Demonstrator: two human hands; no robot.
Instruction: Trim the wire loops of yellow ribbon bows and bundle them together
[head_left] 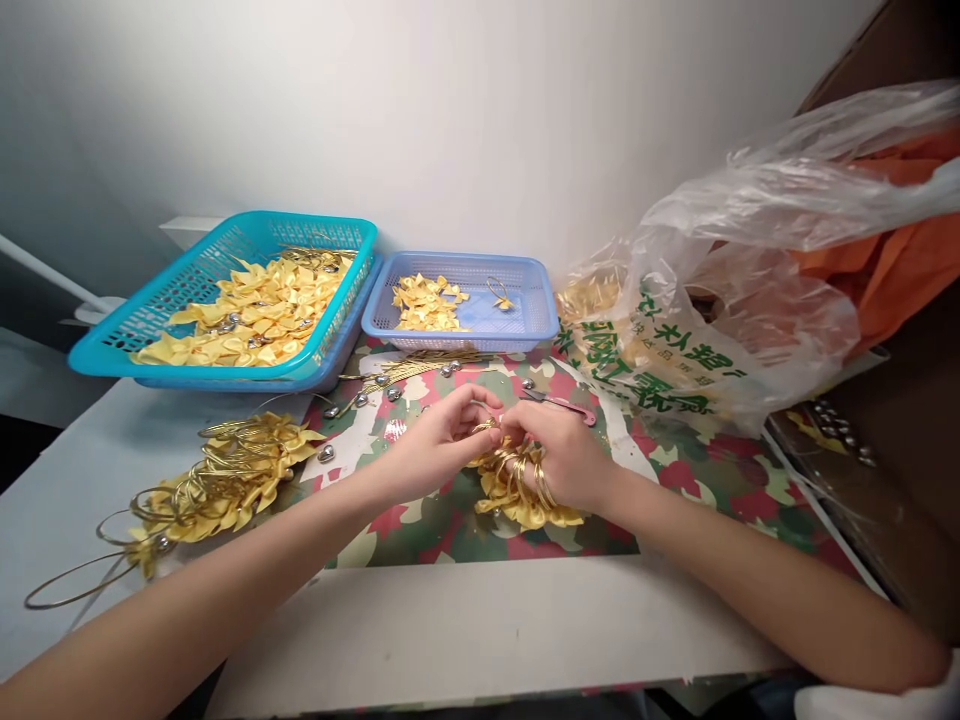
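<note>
My left hand [439,445] is closed, its thumb and fingertips meeting my right fingertips at a gold wire; the exact grip is partly hidden. My right hand [566,450] is closed too, with several gold wire loops [531,478] around its fingers. Yellow ribbon bows [529,508] hang from those loops, just above or on the camouflage-patterned cloth [450,530]. Behind my right hand lies a small pair of thread snips [577,408] with pink handles. Small silver heart-shaped beads [394,394] and loose gold wires [427,368] are spread beyond my left hand.
A teal basket [97,352] at the back left holds many yellow bows. Beside it, a periwinkle basket [536,300] holds more. Looped wires with bows [225,475] are heaped left of my left forearm. A printed plastic bag [675,340] crowds the right side.
</note>
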